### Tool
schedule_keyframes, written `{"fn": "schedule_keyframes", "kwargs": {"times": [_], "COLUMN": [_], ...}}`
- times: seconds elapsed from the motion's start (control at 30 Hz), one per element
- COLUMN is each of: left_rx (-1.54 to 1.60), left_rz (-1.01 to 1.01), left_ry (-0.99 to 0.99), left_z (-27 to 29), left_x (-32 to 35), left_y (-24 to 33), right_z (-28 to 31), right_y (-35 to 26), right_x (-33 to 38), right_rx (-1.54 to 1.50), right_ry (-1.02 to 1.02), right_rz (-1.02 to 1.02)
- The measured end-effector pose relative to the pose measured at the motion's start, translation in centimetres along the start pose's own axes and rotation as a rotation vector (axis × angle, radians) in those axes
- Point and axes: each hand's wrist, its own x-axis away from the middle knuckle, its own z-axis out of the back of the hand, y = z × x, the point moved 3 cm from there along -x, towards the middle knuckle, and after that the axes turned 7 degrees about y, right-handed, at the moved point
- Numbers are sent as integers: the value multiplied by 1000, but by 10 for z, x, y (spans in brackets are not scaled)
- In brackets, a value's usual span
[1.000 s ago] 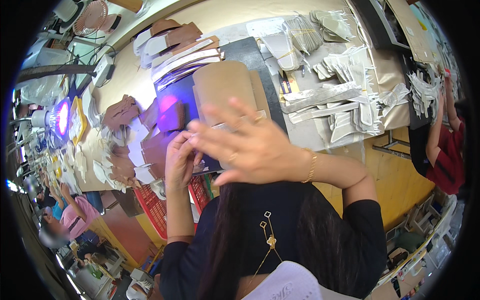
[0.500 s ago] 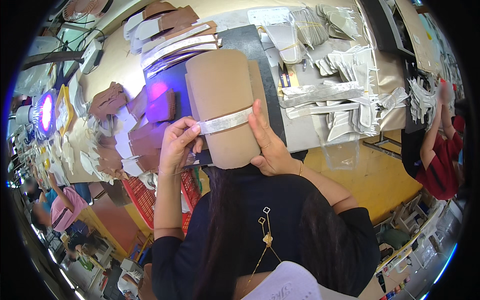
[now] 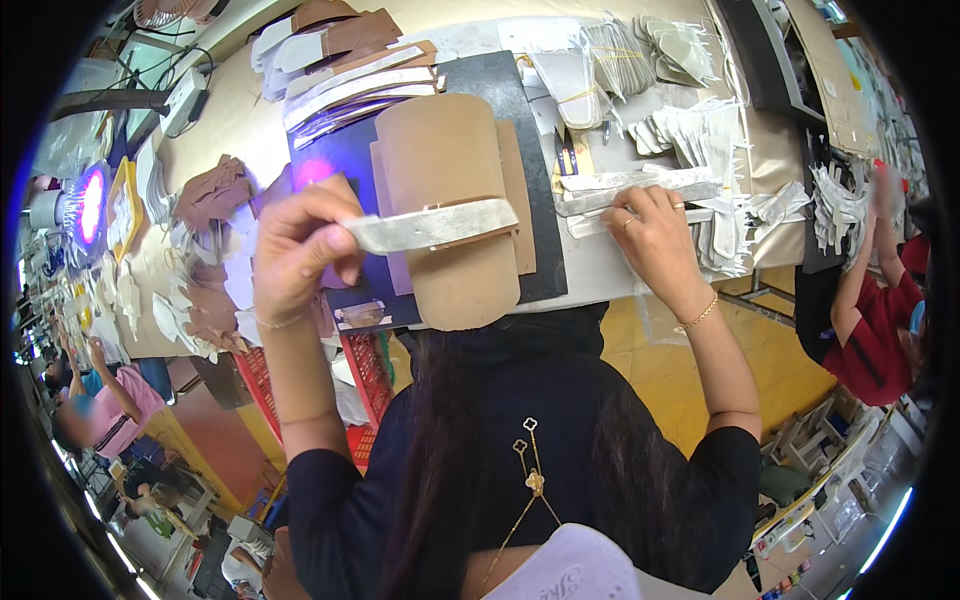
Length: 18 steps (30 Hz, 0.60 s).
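Observation:
My left hand [image 3: 312, 245], fingers pinched closed, grips one end of a whitish-grey strip [image 3: 435, 226]. The strip spans a tan, rounded-top piece [image 3: 445, 145], and a narrow brown edge shows along it. That piece rests over other tan flat pieces on a black board [image 3: 495, 75]. Off to the right, my right hand [image 3: 655, 240] is closed with curled fingers on a pile of similar pale strips [image 3: 585, 205]. Whether a strip is pinched in those fingers is hidden.
Brown and white cut pieces [image 3: 350, 40] lie at the table's back left. Bundled pale pieces [image 3: 625, 60] lie at the back right. A glowing lamp [image 3: 92, 208] stands far left. Red crates [image 3: 365, 375] sit below the table edge. Another person [image 3: 880, 320] works at right.
My right hand has left the tan piece and moved right onto the pile of strips. My left hand has shifted left and lifted its end of the strip away from the piece.

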Motion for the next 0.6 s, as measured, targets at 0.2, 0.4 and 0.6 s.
{"fn": "schedule_keyframes", "kwargs": {"times": [0.2,0.4,0.6], "left_rx": [-2,-576,-843], "left_rz": [-8,318,438], "left_ry": [184,334,442], "left_z": [47,130,172], "left_x": [-50,-96,-89], "left_y": [10,-14,-33], "right_z": [-10,-7,4], "right_y": [0,-2,-9], "right_x": [4,-1,-17], "right_rx": [209,195,-28], "right_ry": [-103,-175,-293], "right_rz": [142,177,125]}}
